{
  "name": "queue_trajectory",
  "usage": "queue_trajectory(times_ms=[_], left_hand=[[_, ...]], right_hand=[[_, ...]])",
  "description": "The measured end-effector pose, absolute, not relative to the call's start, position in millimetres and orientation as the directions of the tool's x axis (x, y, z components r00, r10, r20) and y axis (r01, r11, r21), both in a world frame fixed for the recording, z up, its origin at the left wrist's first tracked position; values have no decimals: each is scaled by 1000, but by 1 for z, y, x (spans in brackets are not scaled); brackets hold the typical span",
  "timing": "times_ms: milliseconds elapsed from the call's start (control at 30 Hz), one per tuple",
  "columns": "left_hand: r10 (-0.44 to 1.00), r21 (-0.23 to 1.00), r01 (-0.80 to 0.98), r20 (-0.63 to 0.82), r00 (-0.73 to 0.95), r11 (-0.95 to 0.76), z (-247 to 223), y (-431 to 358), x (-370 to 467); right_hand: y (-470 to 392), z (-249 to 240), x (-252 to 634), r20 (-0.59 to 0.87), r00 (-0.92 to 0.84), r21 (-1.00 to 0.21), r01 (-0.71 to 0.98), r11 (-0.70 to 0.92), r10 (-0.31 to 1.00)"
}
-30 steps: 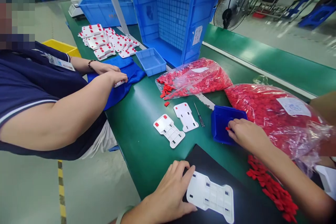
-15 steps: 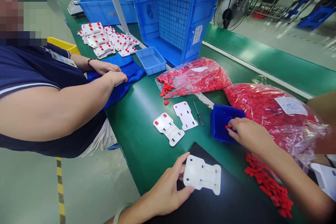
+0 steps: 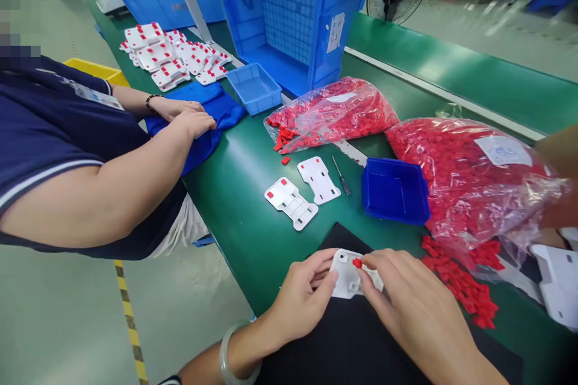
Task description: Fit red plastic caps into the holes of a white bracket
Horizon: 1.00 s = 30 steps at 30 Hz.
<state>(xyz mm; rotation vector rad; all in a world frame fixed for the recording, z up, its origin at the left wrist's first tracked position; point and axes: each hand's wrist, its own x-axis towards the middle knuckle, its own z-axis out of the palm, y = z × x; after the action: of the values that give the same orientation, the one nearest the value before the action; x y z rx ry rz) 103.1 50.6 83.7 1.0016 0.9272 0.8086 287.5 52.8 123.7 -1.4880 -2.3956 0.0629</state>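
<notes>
My left hand [image 3: 302, 295] grips the left edge of a white plastic plate [image 3: 345, 283] above a black mat [image 3: 343, 343]. Between the thumb and fingers of my right hand [image 3: 406, 295] is a small red piece [image 3: 357, 263], held over the plate's upper part. My right fingers cover the plate's right side. Farther off lie two more white plates, one with two red pieces [image 3: 291, 203] and one beside it [image 3: 318, 180]. A screwdriver [image 3: 342, 176] lies to their right, next to a dark blue bin [image 3: 395, 191].
Two clear bags of red pieces [image 3: 334, 114] [image 3: 469, 174] lie behind, with loose red pieces [image 3: 465, 283] at right. A co-worker's hands [image 3: 189, 118] rest on blue cloth [image 3: 212, 105] at left, near stacked white plates [image 3: 156, 54] and a large blue crate [image 3: 325, 30].
My right hand has left the dark blue bin and come to the white plate with a red piece. My left hand has tilted and raised the plate slightly.
</notes>
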Motion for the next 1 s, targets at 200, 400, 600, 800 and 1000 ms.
queue_trajectory(times_ms=[200,400,600,800,1000], left_hand=[[896,969,-47,-206,393,243,93,43,106],[917,991,43,-130,378,123,98,40,108],[927,990,120,-108,359,69,99,39,108],[931,988,153,-63,360,7,105,39,109],[932,984,175,-27,361,-39,105,38,111]], right_hand=[[43,118,273,307,-456,-52,868,493,835],[35,109,274,302,-480,-75,850,522,824],[30,105,283,360,-485,-267,765,586,797],[33,111,284,316,-344,-538,703,466,884],[35,116,285,221,-327,-593,702,393,919]])
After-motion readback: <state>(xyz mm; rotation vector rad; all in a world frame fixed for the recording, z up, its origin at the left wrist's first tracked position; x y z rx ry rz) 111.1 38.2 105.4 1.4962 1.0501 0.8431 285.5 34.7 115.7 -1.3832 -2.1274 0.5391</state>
